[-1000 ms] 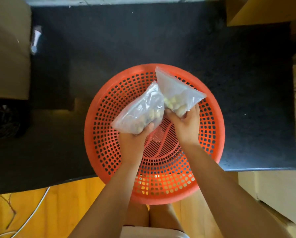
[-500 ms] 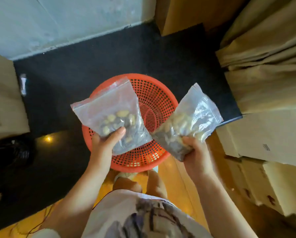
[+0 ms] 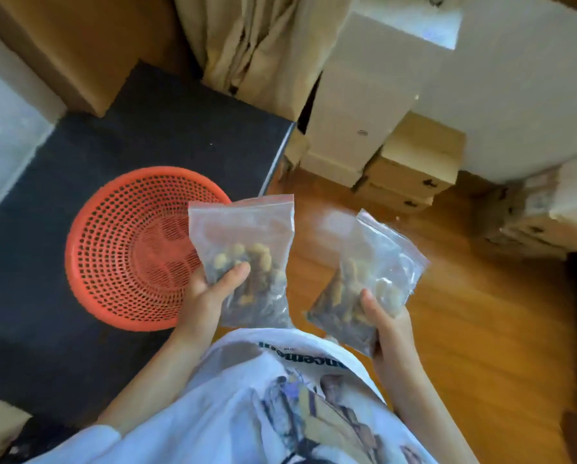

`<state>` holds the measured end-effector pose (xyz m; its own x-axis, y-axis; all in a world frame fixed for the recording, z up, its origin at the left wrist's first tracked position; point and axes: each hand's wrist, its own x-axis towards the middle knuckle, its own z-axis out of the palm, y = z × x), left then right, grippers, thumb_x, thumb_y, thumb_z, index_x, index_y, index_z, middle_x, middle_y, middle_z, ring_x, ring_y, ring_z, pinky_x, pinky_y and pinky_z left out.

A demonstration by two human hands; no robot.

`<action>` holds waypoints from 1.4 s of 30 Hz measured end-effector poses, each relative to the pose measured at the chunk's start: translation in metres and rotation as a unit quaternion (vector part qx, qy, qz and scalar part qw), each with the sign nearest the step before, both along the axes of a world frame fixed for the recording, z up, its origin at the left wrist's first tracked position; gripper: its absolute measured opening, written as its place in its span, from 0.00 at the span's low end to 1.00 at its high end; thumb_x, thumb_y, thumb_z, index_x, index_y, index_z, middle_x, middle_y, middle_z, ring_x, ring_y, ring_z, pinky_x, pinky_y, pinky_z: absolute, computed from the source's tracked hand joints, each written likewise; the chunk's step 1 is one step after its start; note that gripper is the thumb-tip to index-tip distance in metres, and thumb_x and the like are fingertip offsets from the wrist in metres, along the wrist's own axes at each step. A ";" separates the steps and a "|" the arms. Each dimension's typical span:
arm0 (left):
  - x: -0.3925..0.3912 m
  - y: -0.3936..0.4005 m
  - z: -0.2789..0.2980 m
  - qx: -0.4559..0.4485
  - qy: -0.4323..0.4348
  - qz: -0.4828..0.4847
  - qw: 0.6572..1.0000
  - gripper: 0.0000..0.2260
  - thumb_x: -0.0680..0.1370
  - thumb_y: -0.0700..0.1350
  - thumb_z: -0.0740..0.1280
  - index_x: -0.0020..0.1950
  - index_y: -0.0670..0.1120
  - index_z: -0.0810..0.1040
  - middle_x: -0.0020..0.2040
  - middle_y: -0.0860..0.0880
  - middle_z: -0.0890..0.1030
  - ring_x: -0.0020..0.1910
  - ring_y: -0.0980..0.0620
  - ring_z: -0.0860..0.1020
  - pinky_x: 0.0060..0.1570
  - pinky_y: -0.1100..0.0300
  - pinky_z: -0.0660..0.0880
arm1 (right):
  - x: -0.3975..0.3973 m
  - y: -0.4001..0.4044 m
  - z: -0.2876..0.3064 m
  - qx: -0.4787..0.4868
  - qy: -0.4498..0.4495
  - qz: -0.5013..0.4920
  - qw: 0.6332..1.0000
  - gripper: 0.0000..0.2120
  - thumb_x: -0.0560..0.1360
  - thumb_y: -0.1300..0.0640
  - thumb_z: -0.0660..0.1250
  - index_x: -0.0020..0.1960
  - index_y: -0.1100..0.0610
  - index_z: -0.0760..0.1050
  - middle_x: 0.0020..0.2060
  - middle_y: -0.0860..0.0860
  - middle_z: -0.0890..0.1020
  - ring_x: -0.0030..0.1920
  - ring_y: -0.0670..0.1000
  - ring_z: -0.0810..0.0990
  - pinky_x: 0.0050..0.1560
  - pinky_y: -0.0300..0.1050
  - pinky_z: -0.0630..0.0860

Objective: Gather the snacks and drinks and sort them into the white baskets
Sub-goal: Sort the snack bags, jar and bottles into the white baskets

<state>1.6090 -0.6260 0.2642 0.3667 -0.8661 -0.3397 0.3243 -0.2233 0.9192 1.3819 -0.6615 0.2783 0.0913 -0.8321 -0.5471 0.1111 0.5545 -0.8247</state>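
Observation:
My left hand point(image 3: 210, 296) grips a clear zip bag of nuts point(image 3: 247, 242) upright, over the right edge of an empty orange perforated basket point(image 3: 120, 249). My right hand point(image 3: 386, 326) holds a second clear zip bag of nuts point(image 3: 367, 266) over the wooden floor, tilted to the right. The two bags are apart. No white basket is in view.
The orange basket sits on a black mat point(image 3: 166, 128). Cardboard boxes point(image 3: 411, 162) are stacked on the wooden floor point(image 3: 481, 329) to the right, white boxes point(image 3: 360, 105) and beige cloth point(image 3: 263, 45) behind. More boxes stand at far right point(image 3: 541, 222).
Both bags were lifted out of the orange basket and drawn apart. My view has swung right, so the basket now lies to the left and the floor and boxes show.

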 end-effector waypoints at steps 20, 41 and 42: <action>-0.443 0.143 0.033 0.002 0.009 -0.605 0.796 0.03 0.69 0.44 0.68 0.36 0.50 0.80 0.31 0.54 0.82 0.32 0.58 0.81 0.32 0.67 0.76 | -0.305 0.372 0.020 0.036 0.096 -0.663 0.741 0.10 0.62 0.47 0.70 0.37 0.53 0.75 0.17 0.41 0.75 0.19 0.37 0.73 0.20 0.26 0.66; -0.766 0.264 0.012 0.008 -0.037 -0.789 0.613 0.05 0.71 0.43 0.68 0.36 0.49 0.81 0.32 0.53 0.83 0.32 0.58 0.82 0.32 0.68 0.77 | -0.488 0.562 -0.008 0.084 0.095 -0.884 0.451 0.12 0.61 0.46 0.71 0.43 0.48 0.76 0.34 0.37 0.84 0.37 0.36 0.82 0.33 0.32 0.78; -0.790 0.270 0.012 0.008 -0.037 -0.796 0.604 0.04 0.70 0.44 0.68 0.36 0.50 0.82 0.33 0.54 0.83 0.33 0.58 0.82 0.32 0.68 0.77 | -0.507 0.568 -0.006 0.080 0.096 -0.890 0.440 0.12 0.62 0.46 0.71 0.44 0.47 0.76 0.33 0.36 0.84 0.37 0.35 0.82 0.33 0.31 0.77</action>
